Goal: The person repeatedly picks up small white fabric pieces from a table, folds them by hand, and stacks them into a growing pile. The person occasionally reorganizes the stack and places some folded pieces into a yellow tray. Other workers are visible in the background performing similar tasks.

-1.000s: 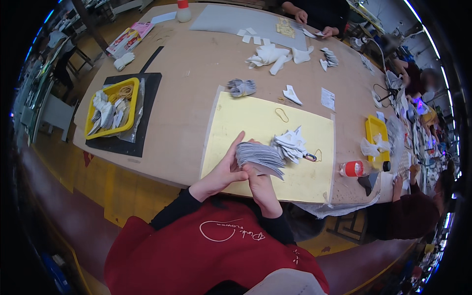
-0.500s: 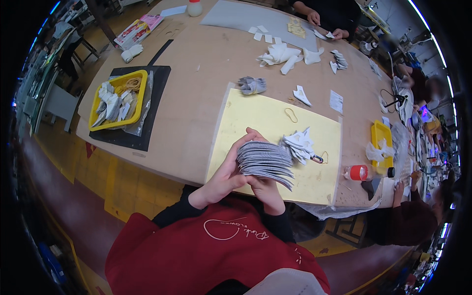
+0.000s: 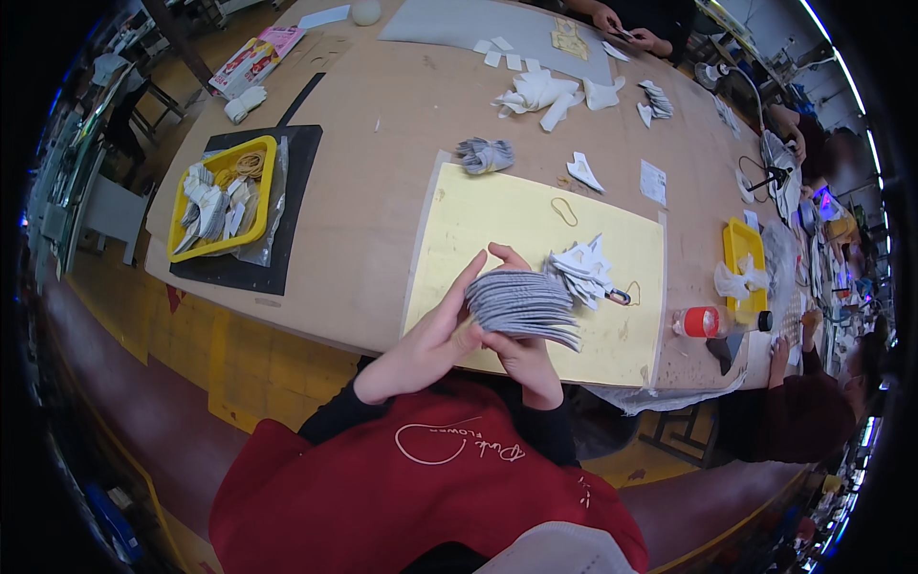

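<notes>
A fanned stack of grey fabric-like cut pieces [image 3: 521, 304] is held up over the yellow sheet [image 3: 478, 215]. My left hand [image 3: 445, 330] wraps the stack's left side, fingers behind it and thumb in front. From below, my right hand [image 3: 528, 366] grips the lower edge; its fingers are partly hidden under the pieces. Just right of the stack lies a pile of white cut pieces [image 3: 579, 270], with a small dark-ended tool [image 3: 620, 298] poking out. A loose rubber band [image 3: 564, 211] rests on the sheet, and a banded grey bundle [image 3: 485, 155] sits at its far edge.
On the left, a yellow basket [image 3: 270, 191] of banded bundles stands on a black board [image 3: 301, 182]. To the right are a red-labelled bottle [image 3: 701, 321] and another yellow basket [image 3: 734, 239]. White scraps [image 3: 535, 93] lie farther back; a co-worker's hands [image 3: 631, 31] are beyond.
Both hands still hold the grey stack, now tilted slightly differently and its edges fanned a little more. The view has shifted slightly. Across the table, the co-worker's hands have come closer together.
</notes>
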`<action>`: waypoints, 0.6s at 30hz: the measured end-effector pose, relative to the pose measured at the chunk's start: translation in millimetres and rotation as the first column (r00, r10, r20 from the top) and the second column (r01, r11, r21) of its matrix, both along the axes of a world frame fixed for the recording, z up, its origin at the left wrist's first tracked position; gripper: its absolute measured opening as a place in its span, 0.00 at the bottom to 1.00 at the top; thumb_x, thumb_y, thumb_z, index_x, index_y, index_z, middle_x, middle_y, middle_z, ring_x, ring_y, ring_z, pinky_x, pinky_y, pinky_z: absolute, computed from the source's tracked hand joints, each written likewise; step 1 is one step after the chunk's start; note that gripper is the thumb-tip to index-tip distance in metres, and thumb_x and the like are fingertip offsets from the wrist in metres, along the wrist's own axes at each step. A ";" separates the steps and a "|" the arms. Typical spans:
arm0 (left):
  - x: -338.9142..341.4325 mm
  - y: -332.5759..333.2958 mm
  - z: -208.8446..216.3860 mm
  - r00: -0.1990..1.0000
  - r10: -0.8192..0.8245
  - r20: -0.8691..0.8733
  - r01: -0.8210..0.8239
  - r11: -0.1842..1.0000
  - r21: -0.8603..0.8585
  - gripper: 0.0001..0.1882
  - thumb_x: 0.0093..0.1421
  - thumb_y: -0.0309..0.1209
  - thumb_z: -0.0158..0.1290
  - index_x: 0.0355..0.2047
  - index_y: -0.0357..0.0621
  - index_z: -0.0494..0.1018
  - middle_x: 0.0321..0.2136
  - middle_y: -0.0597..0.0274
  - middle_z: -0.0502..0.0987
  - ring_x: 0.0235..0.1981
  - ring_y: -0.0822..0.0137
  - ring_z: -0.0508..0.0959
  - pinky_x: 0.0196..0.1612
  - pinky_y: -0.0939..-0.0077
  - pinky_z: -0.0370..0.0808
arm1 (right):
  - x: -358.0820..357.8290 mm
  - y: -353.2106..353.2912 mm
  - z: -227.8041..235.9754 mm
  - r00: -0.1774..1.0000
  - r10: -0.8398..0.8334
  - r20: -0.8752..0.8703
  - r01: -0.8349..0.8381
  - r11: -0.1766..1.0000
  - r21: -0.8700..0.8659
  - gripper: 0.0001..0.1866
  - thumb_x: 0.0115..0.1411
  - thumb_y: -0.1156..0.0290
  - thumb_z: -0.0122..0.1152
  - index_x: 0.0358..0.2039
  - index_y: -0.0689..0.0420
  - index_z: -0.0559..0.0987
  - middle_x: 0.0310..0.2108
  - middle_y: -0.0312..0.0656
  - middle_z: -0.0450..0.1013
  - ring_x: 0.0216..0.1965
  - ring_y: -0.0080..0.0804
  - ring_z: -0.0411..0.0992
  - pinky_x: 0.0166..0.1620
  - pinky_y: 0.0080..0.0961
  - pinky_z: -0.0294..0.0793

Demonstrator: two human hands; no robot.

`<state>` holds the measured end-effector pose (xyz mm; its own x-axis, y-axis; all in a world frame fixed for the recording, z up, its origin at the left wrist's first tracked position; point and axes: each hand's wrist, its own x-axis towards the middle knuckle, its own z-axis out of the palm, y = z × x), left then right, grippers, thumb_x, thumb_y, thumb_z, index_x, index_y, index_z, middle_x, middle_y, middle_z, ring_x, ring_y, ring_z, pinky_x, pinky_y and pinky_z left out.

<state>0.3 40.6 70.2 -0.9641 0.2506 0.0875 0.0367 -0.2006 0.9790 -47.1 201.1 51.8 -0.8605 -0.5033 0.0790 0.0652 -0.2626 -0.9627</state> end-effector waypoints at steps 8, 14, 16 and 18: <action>-14.3 -34.3 -4.9 0.917 0.366 0.158 -0.350 0.929 -0.122 0.26 0.72 0.36 0.42 0.67 0.41 0.56 0.59 0.55 0.67 0.62 0.65 0.64 0.66 0.66 0.58 | -2.4 2.8 -15.7 0.979 -0.036 0.199 0.033 0.999 0.021 0.40 0.55 0.37 0.64 0.51 0.62 0.73 0.42 0.40 0.74 0.40 0.27 0.72 0.43 0.23 0.69; -14.0 -28.9 0.6 0.949 0.288 0.126 -0.273 0.954 -0.122 0.21 0.70 0.34 0.46 0.61 0.40 0.66 0.49 0.60 0.74 0.55 0.68 0.70 0.62 0.71 0.61 | 5.1 4.7 -10.0 0.963 0.060 0.264 -0.044 0.997 -0.068 0.46 0.49 0.35 0.68 0.54 0.62 0.71 0.42 0.41 0.73 0.42 0.29 0.72 0.45 0.25 0.70; -10.8 -27.3 -3.1 0.967 0.228 0.116 -0.212 0.968 -0.136 0.19 0.70 0.33 0.47 0.59 0.39 0.67 0.45 0.62 0.74 0.52 0.70 0.71 0.60 0.73 0.64 | 10.4 12.4 -15.3 0.955 0.110 0.274 -0.101 0.994 -0.045 0.49 0.48 0.35 0.69 0.58 0.62 0.68 0.43 0.41 0.72 0.42 0.30 0.72 0.46 0.25 0.71; -11.9 -25.0 0.3 0.978 0.158 0.136 -0.146 0.985 -0.094 0.17 0.69 0.32 0.49 0.56 0.39 0.68 0.41 0.64 0.74 0.47 0.72 0.73 0.56 0.75 0.67 | 11.6 16.5 -17.8 0.953 0.153 0.263 -0.148 0.988 -0.037 0.53 0.47 0.35 0.69 0.61 0.63 0.64 0.43 0.40 0.72 0.42 0.29 0.72 0.46 0.25 0.72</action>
